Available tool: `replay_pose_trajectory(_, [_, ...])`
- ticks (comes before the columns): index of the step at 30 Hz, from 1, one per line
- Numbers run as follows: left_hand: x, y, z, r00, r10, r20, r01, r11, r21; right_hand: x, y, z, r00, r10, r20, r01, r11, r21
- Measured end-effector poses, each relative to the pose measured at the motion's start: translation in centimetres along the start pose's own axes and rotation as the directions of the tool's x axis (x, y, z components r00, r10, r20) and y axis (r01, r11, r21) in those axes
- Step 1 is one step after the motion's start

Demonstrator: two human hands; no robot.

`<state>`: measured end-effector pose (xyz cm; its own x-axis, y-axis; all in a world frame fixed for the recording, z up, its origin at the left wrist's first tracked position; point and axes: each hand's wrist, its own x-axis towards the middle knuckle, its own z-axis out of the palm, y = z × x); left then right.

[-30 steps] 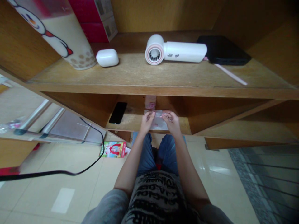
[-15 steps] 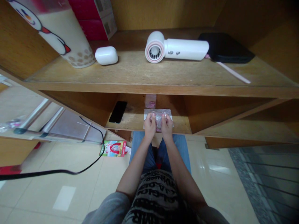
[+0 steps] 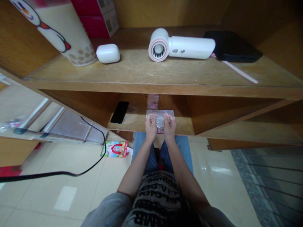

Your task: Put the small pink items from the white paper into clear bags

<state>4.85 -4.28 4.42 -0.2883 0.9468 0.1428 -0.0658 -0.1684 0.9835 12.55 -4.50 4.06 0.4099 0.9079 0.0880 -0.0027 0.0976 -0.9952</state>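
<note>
Between my two hands is a small clear plastic bag (image 3: 160,121) with some pink bits at its lower end. My left hand (image 3: 151,126) pinches its left side, thumb on top. On the right side my right hand (image 3: 169,126) grips it in the same way. A whitish sheet or packet (image 3: 163,111) shows behind the fingers; I cannot tell whether it is part of the bag. Just beyond lies another small clear bag (image 3: 153,102) of pink beads on the lower shelf (image 3: 134,121).
A black phone (image 3: 119,112) lies left on the lower shelf. Above, the upper shelf (image 3: 132,74) holds a drink cup (image 3: 78,37), a white earbud case (image 3: 108,53), a white handheld fan (image 3: 189,47) and a black pouch (image 3: 232,47). A black cable (image 3: 71,173) hangs at left.
Both hands stay on the plastic bag, with the fingers shifting slightly and the bag's film catching more light. The camera view has tilted a little; the other things keep their places.
</note>
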Motion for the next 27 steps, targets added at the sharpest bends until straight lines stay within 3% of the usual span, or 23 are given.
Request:
replay_pose_trajectory(5, [0.6,-0.2,-0.3,0.999,-0.005,0.036,0.004,0.999,0.034,0.6,0.4,-0.3,0.999,0.041,-0.015,-0.041,0.998,0.038])
replay_pose_trajectory(10, [1.3,-0.1,-0.9,0.973,-0.029,0.230,0.018,0.999,0.048,1.3,-0.1,-1.4,0.984,0.121,0.132,-0.128,0.991,0.047])
replay_pose_trajectory(16, [1.8,0.5,-1.3,0.939,0.005,0.343,-0.017,0.999,0.031,1.3,-0.2,-2.1,0.960,0.138,0.242,-0.154,0.987,0.046])
replay_pose_trajectory(24, [1.2,0.3,-1.3,0.923,-0.105,0.369,0.096,0.994,0.044,1.5,0.3,-2.2,0.967,-0.008,0.256,0.010,1.000,-0.005])
replay_pose_trajectory(27, [1.0,0.2,-1.1,0.937,-0.078,0.341,0.062,0.996,0.059,1.2,0.3,-2.2,0.965,-0.026,0.260,0.032,0.999,-0.019])
